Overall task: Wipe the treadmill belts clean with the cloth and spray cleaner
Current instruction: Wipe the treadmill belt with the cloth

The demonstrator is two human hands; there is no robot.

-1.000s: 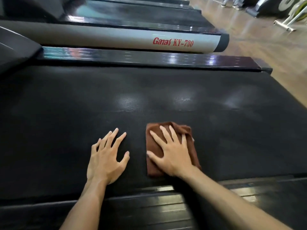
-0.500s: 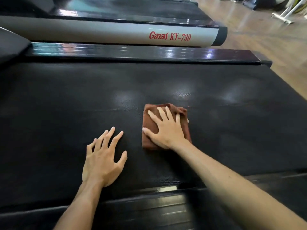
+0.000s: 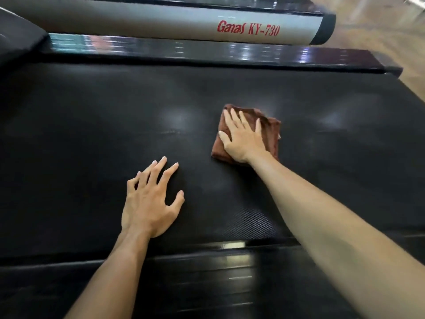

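1. Wooden gym flooring [image 3: 388, 35] shows at the upper right of the frame, past the end of a wide black treadmill belt [image 3: 92, 134] that fills most of the picture.
2. Along the top runs a glossy dark side rail [image 3: 207, 51], and above it the grey side cover [image 3: 138, 19] of a neighbouring machine, lettered in red "Ganas KY-730".
3. Right of centre, a folded brown cloth [image 3: 272, 132] lies flat on the belt, with the right hand [image 3: 243, 139] on top of it.
4. That hand is spread, fingers straight and slightly fanned, palm pressing down. Holding it flat likely puts even pressure over the whole pad, so the cloth rubs the belt without bunching.
5. Lower centre, the left hand [image 3: 149, 199] rests bare on the belt, well apart from the cloth, fingers splayed and holding nothing. It probably props the leaning body, and may stop the belt rolling under the push.
6. Pale sheen patches on the belt around the cloth may be light reflections or damp cleaner; I cannot tell which.
7. No spray bottle is in view.
8. Near the bottom edge, a second dark rail [image 3: 230, 261] crosses under both forearms.
9. My reading: wiping is under way, with the belt's upper and far-left stretches not yet reached.
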